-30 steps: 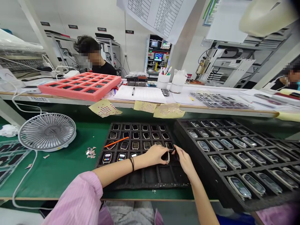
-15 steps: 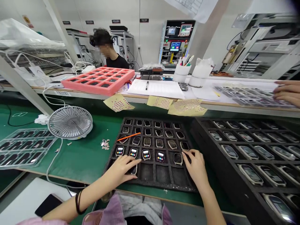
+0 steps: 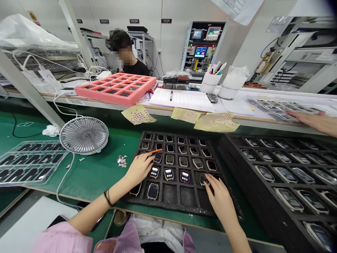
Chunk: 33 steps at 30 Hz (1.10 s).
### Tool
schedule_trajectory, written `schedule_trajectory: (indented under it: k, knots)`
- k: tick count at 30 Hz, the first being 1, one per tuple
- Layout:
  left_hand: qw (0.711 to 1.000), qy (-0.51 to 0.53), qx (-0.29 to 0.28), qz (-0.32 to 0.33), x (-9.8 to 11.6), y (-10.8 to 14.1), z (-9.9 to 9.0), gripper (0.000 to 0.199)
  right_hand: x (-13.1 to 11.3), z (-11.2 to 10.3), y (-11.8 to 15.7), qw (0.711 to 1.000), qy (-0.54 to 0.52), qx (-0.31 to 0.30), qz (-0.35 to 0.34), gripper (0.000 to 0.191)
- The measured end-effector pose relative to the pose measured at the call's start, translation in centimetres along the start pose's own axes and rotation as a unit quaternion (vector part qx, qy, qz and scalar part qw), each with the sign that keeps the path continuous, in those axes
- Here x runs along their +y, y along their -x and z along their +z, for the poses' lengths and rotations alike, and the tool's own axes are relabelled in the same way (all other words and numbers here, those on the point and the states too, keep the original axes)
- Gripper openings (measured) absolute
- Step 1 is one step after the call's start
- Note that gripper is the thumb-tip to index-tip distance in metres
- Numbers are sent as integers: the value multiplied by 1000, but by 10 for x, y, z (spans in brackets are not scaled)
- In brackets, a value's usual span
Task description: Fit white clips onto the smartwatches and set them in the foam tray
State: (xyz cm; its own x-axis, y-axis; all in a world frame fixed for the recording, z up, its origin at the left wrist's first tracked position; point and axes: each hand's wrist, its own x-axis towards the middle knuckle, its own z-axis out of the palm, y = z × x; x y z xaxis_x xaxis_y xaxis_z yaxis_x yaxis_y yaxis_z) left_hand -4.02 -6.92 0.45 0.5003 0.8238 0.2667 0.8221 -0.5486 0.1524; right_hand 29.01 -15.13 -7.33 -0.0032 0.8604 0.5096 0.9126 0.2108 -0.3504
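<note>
My left hand point(image 3: 140, 166) lies over the left side of a black foam tray point(image 3: 171, 203), covering part of an orange stick point(image 3: 157, 150). Its fingertips are partly hidden, so I cannot tell whether they grip the stick. My right hand point(image 3: 218, 189) is open, its fingers apart and touching the right edge of a smartwatch point(image 3: 203, 179). That watch sits slightly tilted in its compartment. Several watches fill the upper rows; a few, like this watch point(image 3: 169, 173), have lit screens. Another dark watch point(image 3: 153, 191) rests in the bottom row.
A black foam box point(image 3: 252, 196) of watches stands on the right. To the left are a grey fan point(image 3: 84, 135), a clear plastic tray point(image 3: 34, 165) and paper scraps point(image 3: 122, 161). A pink foam tray point(image 3: 116, 98) sits on the shelf. Another person's hand point(image 3: 313, 121) reaches in at right.
My left hand has moved up from the bottom-row watch to the orange stick, leaving that watch in its compartment. My right hand has shifted onto the watch's edge. The view has swung slightly left.
</note>
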Motion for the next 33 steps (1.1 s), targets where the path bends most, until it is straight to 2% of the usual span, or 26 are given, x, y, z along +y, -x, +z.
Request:
schedule_trajectory:
  k: [3,6,12,16,19,21,24,27,29,33]
  knots:
    - [996,-74,-8,-40,-7,-34,9,28,2,-1,-10,1000,-18,8,9,40]
    - [994,-98,-20,-44,-13,-51,18,20,2,-3,-15,1000,-27,-1,0,34]
    - [996,-76,0,-40,-26,-58,33,20,6,-6,-11,999,-38,-39,7,32]
    - [997,-62,17,-42,-29,-58,25,22,-6,-11,-10,999,-46,-9,13,33]
    - [996,22,78,-47,-30,-48,5,22,-39,-15,-22,997,-77,27,14,34]
    - [985,106,126,-56,-31,-34,-10,21,-70,-15,-38,993,-118,6,-11,32]
    - [969,180,145,-87,-35,-6,-23,21,-122,-7,-68,972,-186,-92,-115,30]
    - [954,222,142,-143,-43,23,-22,24,-166,15,-96,932,-223,-207,-195,25]
    - [941,243,151,-182,-50,40,-17,27,-187,34,-109,918,-224,-269,-188,25]
    - [917,280,174,-226,-56,65,-8,30,-213,66,-117,929,-137,-322,-116,32]
